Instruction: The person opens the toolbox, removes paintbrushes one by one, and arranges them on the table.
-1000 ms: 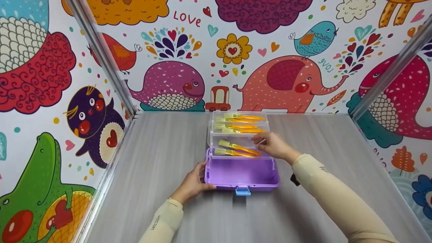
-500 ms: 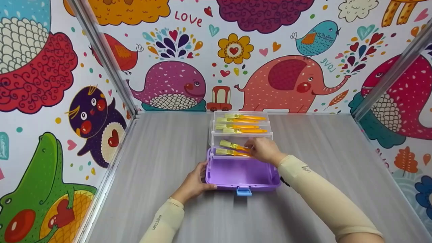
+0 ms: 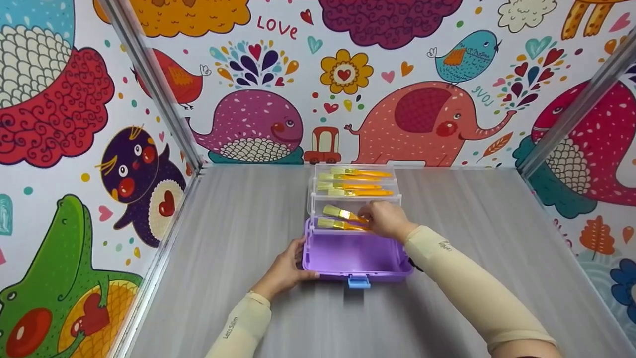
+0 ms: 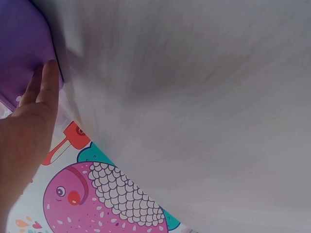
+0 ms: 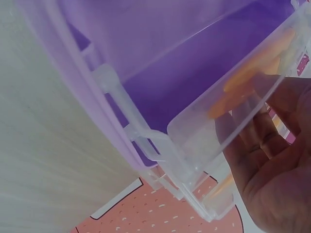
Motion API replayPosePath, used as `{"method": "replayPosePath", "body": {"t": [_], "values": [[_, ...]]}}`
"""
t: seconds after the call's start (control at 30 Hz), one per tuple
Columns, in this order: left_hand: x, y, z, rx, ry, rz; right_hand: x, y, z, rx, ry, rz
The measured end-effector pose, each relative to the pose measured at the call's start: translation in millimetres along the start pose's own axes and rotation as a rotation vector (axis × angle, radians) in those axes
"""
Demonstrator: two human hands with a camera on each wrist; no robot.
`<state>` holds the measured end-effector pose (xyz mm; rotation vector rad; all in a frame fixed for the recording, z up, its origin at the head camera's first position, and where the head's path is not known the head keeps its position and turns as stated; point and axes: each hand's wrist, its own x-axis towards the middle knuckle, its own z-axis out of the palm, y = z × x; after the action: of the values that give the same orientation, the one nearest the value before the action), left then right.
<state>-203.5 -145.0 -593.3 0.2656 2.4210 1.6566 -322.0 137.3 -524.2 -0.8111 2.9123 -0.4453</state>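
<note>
A purple case [image 3: 360,254] with a blue latch [image 3: 359,282] stands with its tiers unfolded. My left hand [image 3: 282,271] holds its front left corner, thumb on the front and fingers along the side wall. Two orange-handled paintbrushes lie in the lowest clear tray [image 5: 194,138]. My right hand [image 3: 389,219] reaches into this tray and pinches the handle end of the rear paintbrush [image 3: 338,213]. That brush slants, its pale bristles toward the left. The front paintbrush [image 3: 334,223] lies flatter, its handle end hidden by my right hand.
Several more paintbrushes [image 3: 357,192] lie in the upper clear tiers behind. The case stands on a grey table [image 3: 238,214] close to the back wall [image 3: 223,59], which has cartoon animals. Metal posts [image 3: 154,89] rise at the back corners.
My right hand has moved left and in over the lowest tray, and its fingers have closed on the rear paintbrush's handle. My left hand stays at the case's corner.
</note>
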Motion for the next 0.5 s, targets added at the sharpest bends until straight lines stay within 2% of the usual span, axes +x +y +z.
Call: {"method": "replayPosePath", "body": {"t": [0.37, 0.5], "values": [[1.1, -1.8, -1.2, -0.009, -0.002, 0.016, 1.7, -0.2, 0.2, 0.014, 0.006, -0.026], [1.1, -1.2, -1.1, -0.018, -0.002, 0.028, 2.3, 1.4, 0.9, 0.014, 0.035, -0.07]]}}
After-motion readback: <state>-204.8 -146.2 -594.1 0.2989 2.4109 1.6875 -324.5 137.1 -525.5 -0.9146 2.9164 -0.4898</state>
